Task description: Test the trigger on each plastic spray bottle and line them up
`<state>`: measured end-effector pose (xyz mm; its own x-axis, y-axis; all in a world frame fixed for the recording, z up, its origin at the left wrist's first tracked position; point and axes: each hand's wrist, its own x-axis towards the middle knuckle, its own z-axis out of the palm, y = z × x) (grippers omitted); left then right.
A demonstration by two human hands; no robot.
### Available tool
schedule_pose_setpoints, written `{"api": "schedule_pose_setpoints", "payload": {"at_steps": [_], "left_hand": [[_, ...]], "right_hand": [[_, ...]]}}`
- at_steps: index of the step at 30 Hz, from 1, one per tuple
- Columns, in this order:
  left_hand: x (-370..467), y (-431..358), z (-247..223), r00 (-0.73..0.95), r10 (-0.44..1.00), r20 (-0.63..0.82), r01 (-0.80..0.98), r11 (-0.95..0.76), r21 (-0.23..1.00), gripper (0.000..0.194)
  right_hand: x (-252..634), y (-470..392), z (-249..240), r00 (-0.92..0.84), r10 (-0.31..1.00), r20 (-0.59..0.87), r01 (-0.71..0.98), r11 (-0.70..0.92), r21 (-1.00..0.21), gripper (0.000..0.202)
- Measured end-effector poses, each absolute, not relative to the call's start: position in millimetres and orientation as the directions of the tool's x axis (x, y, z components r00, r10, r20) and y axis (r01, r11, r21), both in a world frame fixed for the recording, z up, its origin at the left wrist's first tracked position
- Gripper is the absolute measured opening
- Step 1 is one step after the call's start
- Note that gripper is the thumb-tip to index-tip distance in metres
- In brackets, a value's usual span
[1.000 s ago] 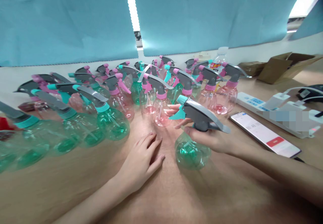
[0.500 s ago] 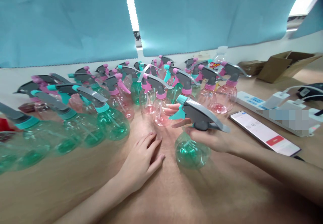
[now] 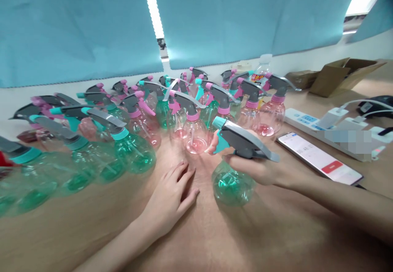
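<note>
My right hand (image 3: pixel 258 167) is wrapped round the neck of a green spray bottle (image 3: pixel 231 184) with a grey head and a turquoise nozzle and trigger. Its fingers curl near the trigger, and green liquid shows in the bottle. Palm down on the table (image 3: pixel 196 231), my left hand (image 3: pixel 172 194) lies with its fingers a little apart and nothing in it. Just beyond both hands stands a pink spray bottle (image 3: pixel 195 137). To the left of my left hand is another green spray bottle (image 3: pixel 136 153) with a turquoise collar.
Several green and pink spray bottles crowd the left side and back of the table. On the right are a lit phone (image 3: pixel 319 157), a white power strip (image 3: pixel 310 122) with plugs, and an open cardboard box (image 3: pixel 331 77). A clear bottle (image 3: pixel 264 65) stands at the back.
The fingers of my right hand have curled in from a spread position towards the trigger. The view has shifted slightly. My left hand stays resting on the table.
</note>
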<state>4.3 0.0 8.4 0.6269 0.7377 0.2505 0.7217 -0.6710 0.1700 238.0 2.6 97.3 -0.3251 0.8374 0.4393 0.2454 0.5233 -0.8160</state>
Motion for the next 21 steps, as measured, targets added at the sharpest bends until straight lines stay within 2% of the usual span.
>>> {"api": "schedule_pose_setpoints", "payload": {"at_steps": [8, 13, 21], "left_hand": [[5, -1, 12, 0.635, 0.742, 0.213, 0.734, -0.666, 0.132, 0.042], [4, 0, 11, 0.637, 0.739, 0.219, 0.73, -0.67, 0.138, 0.043], [4, 0, 9, 0.636, 0.739, 0.223, 0.731, -0.669, 0.134, 0.043]], "right_hand": [[240, 0, 106, -0.367, 0.839, 0.402, 0.298, 0.515, -0.804, 0.011], [238, 4, 93, -0.374, 0.787, 0.49, 0.12, 0.565, -0.817, 0.028], [237, 10, 77, -0.398, 0.785, 0.475, -0.046, 0.5, -0.865, 0.041]]}}
